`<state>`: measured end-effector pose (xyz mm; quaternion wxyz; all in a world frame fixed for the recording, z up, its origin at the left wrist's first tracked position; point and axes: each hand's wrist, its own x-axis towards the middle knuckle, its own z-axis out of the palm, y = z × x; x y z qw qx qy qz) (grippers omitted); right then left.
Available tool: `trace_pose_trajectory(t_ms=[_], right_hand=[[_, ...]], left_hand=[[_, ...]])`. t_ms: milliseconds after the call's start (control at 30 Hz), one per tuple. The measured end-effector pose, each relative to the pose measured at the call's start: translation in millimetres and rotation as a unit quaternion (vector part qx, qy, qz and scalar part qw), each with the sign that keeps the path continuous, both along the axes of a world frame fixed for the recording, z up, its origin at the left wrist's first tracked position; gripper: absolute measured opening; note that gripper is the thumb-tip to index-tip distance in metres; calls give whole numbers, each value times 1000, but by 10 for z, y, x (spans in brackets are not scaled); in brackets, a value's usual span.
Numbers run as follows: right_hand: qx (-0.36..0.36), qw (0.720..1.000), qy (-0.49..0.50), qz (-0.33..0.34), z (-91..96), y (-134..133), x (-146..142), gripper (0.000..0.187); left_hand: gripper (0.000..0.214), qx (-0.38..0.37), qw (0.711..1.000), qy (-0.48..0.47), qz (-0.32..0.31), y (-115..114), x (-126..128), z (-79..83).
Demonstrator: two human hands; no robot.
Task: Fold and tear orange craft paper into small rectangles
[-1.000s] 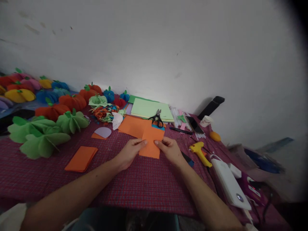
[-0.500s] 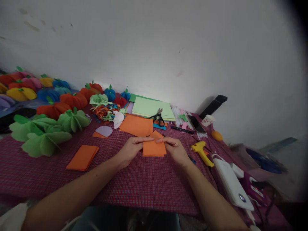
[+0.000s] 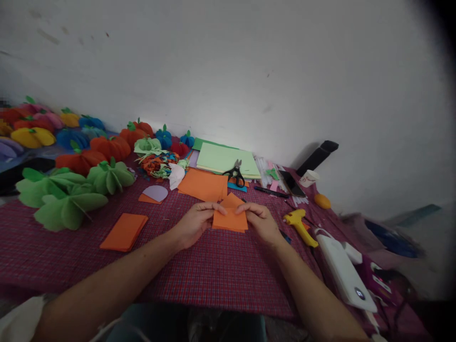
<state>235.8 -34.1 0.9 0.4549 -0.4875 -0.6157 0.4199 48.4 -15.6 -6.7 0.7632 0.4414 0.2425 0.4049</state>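
Orange paper (image 3: pixel 230 221), square in outline, is held between my two hands above the checked tablecloth. My left hand (image 3: pixel 199 221) pinches its left side, thumb on top. At the right side, my right hand (image 3: pixel 259 221) grips it the same way. A pointed orange flap stands out behind the thumbs. Just beyond lie larger orange sheets (image 3: pixel 203 184) and black-handled scissors (image 3: pixel 235 174). A stack of orange paper pieces (image 3: pixel 124 232) rests left of my left hand, with a lilac paper half-round (image 3: pixel 156 193) farther back.
Green paper pumpkins (image 3: pixel 67 209) and many coloured ones fill the left side. Paper scraps (image 3: pixel 156 165) lie behind. A light green sheet pile (image 3: pixel 228 159) leans near the wall. To the right are a yellow glue gun (image 3: pixel 301 227), a white power bank (image 3: pixel 344 270), a phone (image 3: pixel 292 184) and a paper cup (image 3: pixel 309 178).
My thumbs have shifted onto the upper face of the orange paper, and my fingers have curled more at its sides. The view has moved slightly.
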Motion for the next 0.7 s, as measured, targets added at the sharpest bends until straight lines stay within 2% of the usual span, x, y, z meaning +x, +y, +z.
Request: trace_pose_trajectory(t_ms=[133, 233, 333, 700], right_hand=[[6, 1000, -13, -8, 8, 4, 11, 20], [18, 999, -21, -26, 31, 6, 17, 20], [36, 999, -25, -28, 49, 4, 19, 19], [54, 996, -65, -23, 27, 13, 46, 22]], left_hand=[[23, -9, 1000, 14, 7, 5, -3, 11], [38, -31, 999, 12, -37, 6, -8, 16], [42, -40, 996, -5, -75, -4, -6, 23], [34, -4, 997, 55, -52, -36, 29, -7]])
